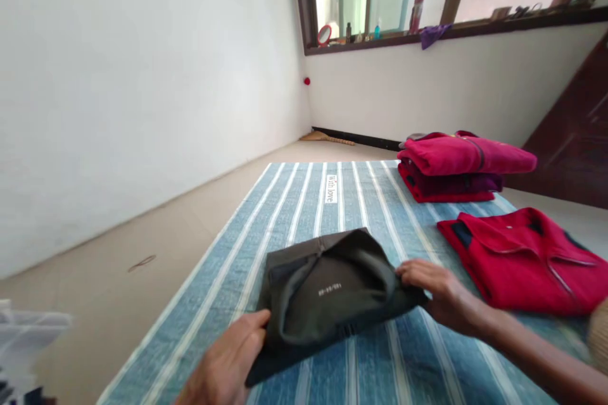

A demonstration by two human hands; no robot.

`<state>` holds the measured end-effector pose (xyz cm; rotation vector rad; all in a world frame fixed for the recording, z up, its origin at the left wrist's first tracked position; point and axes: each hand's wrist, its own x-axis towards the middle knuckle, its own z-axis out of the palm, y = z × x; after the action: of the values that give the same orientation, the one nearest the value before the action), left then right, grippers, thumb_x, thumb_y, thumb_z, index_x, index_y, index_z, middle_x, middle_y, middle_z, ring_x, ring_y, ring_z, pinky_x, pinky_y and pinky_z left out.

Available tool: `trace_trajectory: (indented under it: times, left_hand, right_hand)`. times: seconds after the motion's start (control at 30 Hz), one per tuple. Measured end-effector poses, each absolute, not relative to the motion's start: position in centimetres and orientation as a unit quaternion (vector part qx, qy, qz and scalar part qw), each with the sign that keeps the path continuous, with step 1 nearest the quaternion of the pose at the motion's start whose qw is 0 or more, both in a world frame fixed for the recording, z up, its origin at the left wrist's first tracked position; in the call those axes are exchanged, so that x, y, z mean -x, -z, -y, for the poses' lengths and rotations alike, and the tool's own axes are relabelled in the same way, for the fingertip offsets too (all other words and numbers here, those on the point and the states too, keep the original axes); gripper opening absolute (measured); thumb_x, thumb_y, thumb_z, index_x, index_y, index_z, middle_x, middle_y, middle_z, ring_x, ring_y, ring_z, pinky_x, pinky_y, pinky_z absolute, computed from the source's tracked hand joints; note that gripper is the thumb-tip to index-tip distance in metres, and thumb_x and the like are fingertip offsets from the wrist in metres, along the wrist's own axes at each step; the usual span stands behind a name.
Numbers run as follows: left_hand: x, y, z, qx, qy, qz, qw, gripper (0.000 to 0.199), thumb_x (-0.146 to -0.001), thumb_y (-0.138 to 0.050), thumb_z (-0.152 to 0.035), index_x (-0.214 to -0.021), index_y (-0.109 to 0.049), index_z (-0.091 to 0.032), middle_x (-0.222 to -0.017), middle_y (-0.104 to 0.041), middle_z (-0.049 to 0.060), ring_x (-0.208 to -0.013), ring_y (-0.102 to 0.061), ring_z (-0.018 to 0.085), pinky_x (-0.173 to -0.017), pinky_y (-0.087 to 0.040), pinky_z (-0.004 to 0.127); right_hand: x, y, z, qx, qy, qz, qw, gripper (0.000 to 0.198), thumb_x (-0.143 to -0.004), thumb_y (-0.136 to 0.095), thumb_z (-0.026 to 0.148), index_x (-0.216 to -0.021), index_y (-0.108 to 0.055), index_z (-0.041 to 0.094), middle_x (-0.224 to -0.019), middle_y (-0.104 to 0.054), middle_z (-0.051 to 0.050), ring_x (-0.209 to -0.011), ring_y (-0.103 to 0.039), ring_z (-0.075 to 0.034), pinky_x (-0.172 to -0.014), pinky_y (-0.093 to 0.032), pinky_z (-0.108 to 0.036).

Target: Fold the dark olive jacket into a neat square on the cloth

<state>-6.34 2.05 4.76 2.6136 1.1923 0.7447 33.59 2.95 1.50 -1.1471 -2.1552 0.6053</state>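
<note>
A dark green-black garment [327, 323], folded into a compact bundle with its collar opening uppermost, is held between my two hands over the striped blue cloth [289, 221]. Small pale print shows inside its neck. My left hand [232, 354] grips the near left edge, thumb on top. On the right side, my right hand [439, 294] pinches the garment's edge with closed fingers. The near edge looks slightly raised from the cloth. To the right of my right hand lies a folded red zip-neck garment [527, 259].
A stack of folded red and purple clothes [465, 164] stands at the far right of the cloth. A broom [327, 137] lies on the floor by the wall. Small items, a red-rimmed mirror [324, 35] and a purple cloth [433, 35] are on the windowsill.
</note>
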Motion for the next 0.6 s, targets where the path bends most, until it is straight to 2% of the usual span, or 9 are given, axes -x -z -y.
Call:
trace_trajectory:
  times: [0.07, 0.13, 0.27, 0.37, 0.5, 0.6]
  left_hand:
    - [6.6, -2.7, 0.2, -0.909, -0.25, -0.334, 0.027, 0.031, -0.08, -0.042, -0.005, -0.099, -0.06, -0.022, -0.11, -0.067, 0.004, -0.102, -0.062, 0.018, -0.091, -0.049, 0.023]
    - [6.6, -2.2, 1.4, -0.92, -0.24, -0.308, -0.027, 0.031, -0.081, -0.042, -0.004, -0.104, -0.056, -0.018, -0.115, -0.064, 0.01, -0.108, -0.06, 0.019, -0.094, -0.048, 0.024]
    - [6.6, -3.7, 2.0, -0.921, -0.228, -0.311, -0.061, 0.026, -0.084, -0.046, -0.009, -0.107, -0.052, -0.017, -0.115, -0.063, 0.011, -0.106, -0.061, 0.019, -0.094, -0.049, 0.024]
    - [6.0, -4.6, 2.5, -0.909, -0.243, -0.329, -0.074, 0.029, -0.084, -0.05, -0.011, -0.113, -0.05, -0.017, -0.116, -0.062, 0.01, -0.107, -0.06, 0.019, -0.097, -0.046, 0.026]
    - [3.8, -5.4, 3.6, -0.916, -0.23, -0.318, -0.076, 0.036, -0.082, -0.054, -0.011, -0.118, -0.051, -0.014, -0.119, -0.059, 0.011, -0.112, -0.055, 0.021, -0.098, -0.046, 0.029]
    - [1.5, -5.6, 3.8, -0.921, -0.219, -0.315, -0.074, 0.029, -0.083, -0.052, -0.013, -0.112, -0.057, -0.016, -0.123, -0.057, 0.012, -0.114, -0.053, 0.025, -0.098, -0.046, 0.038]
  right_hand:
    - [-33.8, 1.5, 0.1, 0.44, -0.184, 0.837, 0.267, 0.032, -0.083, -0.037, 0.006, -0.096, -0.063, 0.02, -0.12, -0.061, -0.009, -0.112, -0.054, -0.023, -0.093, -0.046, -0.043]
    - [-34.2, 3.1, 1.8, 0.463, -0.144, 0.84, 0.244, 0.038, -0.083, -0.035, 0.004, -0.104, -0.061, 0.02, -0.127, -0.056, -0.009, -0.119, -0.05, -0.023, -0.097, -0.045, -0.045]
    - [-34.1, 2.2, 2.8, 0.473, -0.085, 0.839, 0.256, 0.04, -0.079, -0.038, 0.004, -0.109, -0.06, 0.02, -0.127, -0.056, -0.009, -0.121, -0.048, -0.024, -0.099, -0.045, -0.044]
    - [-32.3, 0.2, 3.5, 0.458, -0.033, 0.842, 0.283, 0.038, -0.081, -0.043, 0.006, -0.114, -0.056, 0.018, -0.127, -0.055, -0.012, -0.121, -0.047, -0.027, -0.098, -0.045, -0.047]
    - [-28.9, -1.3, 4.5, 0.421, 0.006, 0.87, 0.257, 0.041, -0.083, -0.046, 0.009, -0.123, -0.052, 0.018, -0.128, -0.053, -0.014, -0.123, -0.044, -0.03, -0.096, -0.044, -0.051]
    - [-27.2, -1.5, 4.5, 0.414, 0.02, 0.878, 0.241, 0.042, -0.082, -0.048, 0.008, -0.122, -0.052, 0.018, -0.128, -0.052, -0.016, -0.124, -0.043, -0.032, -0.095, -0.044, -0.053]
